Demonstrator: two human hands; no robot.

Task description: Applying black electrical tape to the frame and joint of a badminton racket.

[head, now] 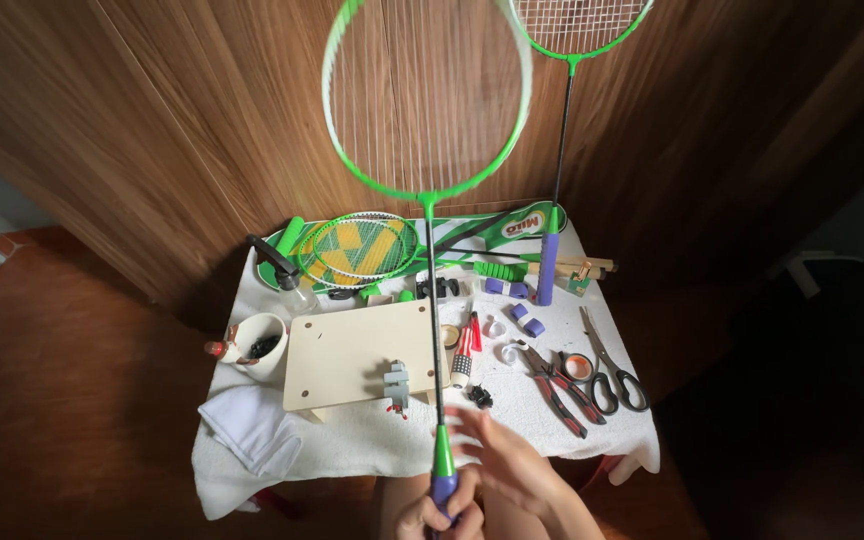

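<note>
I hold a green-framed badminton racket (430,300) upright over the table, its strung head (426,192) in front of the wooden wall. My left hand (422,518) is closed around its purple handle (444,488) at the bottom edge of the view. My right hand (504,462) hovers just right of the handle, fingers spread and blurred, holding nothing.
A second racket (548,265) leans on the wall, a third (357,250) lies on a green cover. The small table's white towel (542,430) also carries a wooden board (352,345) with a grey clamp (396,381), pliers (558,388), scissors (614,372), tape (578,366), purple grip rolls (524,318), a cup (257,345) and a folded cloth (252,425).
</note>
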